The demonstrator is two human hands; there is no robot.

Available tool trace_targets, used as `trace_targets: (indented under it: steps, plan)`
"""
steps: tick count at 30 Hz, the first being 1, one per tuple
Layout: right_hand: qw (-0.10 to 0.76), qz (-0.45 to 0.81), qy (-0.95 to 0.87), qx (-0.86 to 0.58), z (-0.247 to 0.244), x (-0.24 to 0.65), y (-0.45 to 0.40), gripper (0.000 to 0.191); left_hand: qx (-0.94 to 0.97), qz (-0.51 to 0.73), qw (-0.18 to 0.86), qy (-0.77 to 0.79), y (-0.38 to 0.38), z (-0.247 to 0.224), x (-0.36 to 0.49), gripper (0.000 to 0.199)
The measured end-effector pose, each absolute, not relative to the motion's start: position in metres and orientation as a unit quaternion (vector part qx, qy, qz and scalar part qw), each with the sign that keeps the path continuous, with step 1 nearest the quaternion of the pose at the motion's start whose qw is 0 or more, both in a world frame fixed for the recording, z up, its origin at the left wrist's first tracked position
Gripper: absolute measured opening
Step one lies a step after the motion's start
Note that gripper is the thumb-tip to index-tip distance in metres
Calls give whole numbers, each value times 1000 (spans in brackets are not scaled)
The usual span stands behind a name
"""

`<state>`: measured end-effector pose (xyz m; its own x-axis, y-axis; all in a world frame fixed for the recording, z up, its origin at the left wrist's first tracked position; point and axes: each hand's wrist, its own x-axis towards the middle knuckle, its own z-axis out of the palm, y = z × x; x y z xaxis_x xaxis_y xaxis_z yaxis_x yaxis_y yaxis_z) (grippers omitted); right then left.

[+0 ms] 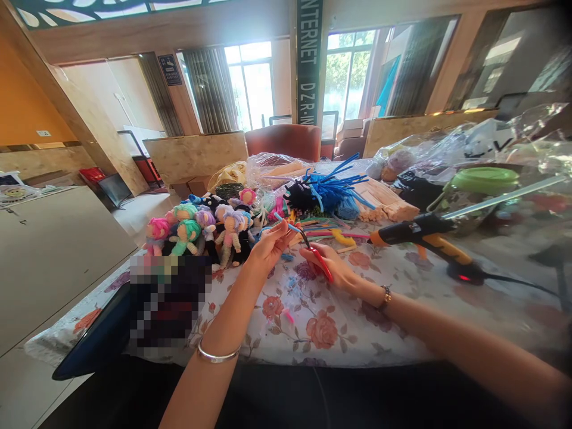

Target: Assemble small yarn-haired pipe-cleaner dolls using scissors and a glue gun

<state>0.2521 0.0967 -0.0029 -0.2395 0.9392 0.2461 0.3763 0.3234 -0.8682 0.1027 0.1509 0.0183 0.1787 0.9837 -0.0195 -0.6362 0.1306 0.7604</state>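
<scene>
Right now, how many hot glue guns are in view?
1: the hot glue gun stands on the floral tablecloth, beyond the right hand. Others may be hidden behind the bags.

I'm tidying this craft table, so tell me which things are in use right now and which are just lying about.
In use:
left hand holding a blue pipe cleaner
right hand holding red scissors

Lying about:
dolls
glue gun
blue pipe-cleaner pile
green-lidded jar
plastic bags
floral tablecloth
</scene>
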Motion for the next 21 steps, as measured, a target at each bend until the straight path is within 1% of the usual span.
trace_targets:
  steps: [5, 11, 18, 21]
  plan:
    - [403, 338, -706, -474, -6, 251, 98, 52, 303, 578, 708, 269, 150, 17, 102, 10]
    - [409, 349, -708, -457, -10, 250, 100, 52, 298, 579, 707, 275, 147, 21, 104, 19]
    - [405, 318, -713, -476, -7, 249, 98, 54, 276, 581, 711, 285, 150, 18, 103, 17]
    - [408, 324, -703, -485, -9, 249, 99, 56, 270, 578, 711, 297, 151, 17, 103, 15]
